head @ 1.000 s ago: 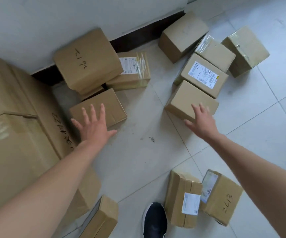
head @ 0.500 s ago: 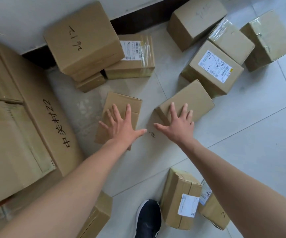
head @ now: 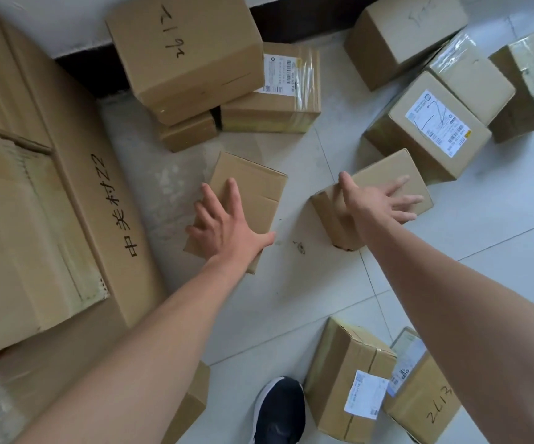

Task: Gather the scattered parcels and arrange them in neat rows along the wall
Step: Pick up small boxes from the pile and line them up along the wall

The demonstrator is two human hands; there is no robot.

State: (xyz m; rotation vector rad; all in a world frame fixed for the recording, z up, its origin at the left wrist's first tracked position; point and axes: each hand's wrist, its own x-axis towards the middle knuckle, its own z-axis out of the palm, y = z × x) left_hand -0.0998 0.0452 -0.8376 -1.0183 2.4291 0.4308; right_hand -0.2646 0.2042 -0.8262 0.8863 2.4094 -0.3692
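Now right hand (head: 368,200) farther across plain box (head: 380,169), left hand (head: 227,229) on parcel (head: 252,177) (all fingers (head: 234,197) splayed)

place: parcel storeroom | evidence: labelled cartons (head: 432,123), tiled floor (head: 291,299), white wall (head: 67,24)
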